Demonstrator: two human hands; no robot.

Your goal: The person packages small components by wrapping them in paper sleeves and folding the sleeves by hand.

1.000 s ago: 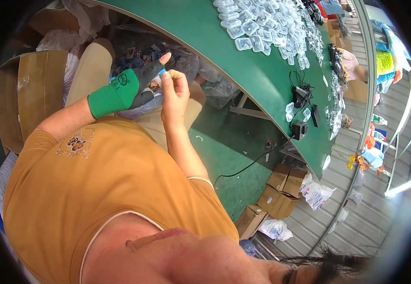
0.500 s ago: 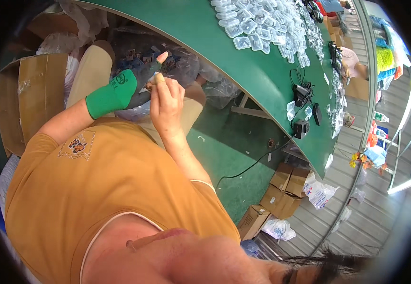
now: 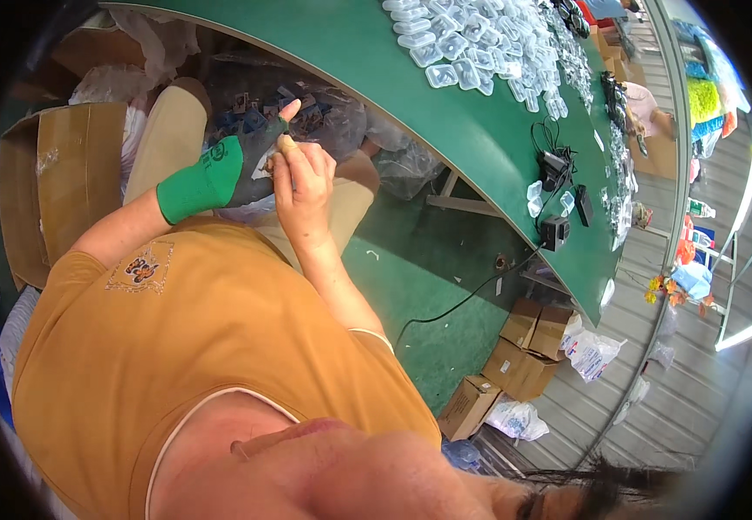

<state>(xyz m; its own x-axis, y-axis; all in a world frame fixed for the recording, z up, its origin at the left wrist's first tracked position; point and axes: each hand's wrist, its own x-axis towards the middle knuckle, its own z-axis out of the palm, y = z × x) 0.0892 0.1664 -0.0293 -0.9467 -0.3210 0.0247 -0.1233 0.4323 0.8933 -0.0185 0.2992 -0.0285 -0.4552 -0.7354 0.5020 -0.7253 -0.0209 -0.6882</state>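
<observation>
Two hands meet: your gloved left hand [image 3: 241, 169] holds a small card [image 3: 263, 165], just left of your bare right hand [image 3: 305, 186]. Both are close to it; its long axis is unclear. Whether the right fingers grip anything, I cannot tell. The blue bit at their tips a second ago no longer shows. Beyond both lies a bag [image 3: 347, 128]; to their right, the table [image 3: 376, 78].

Hands turned, blue bit hidden
The right hand [image 3: 304, 191] has turned, fingers curling toward the gloved left hand [image 3: 250, 169], itself rolled slightly over.
</observation>
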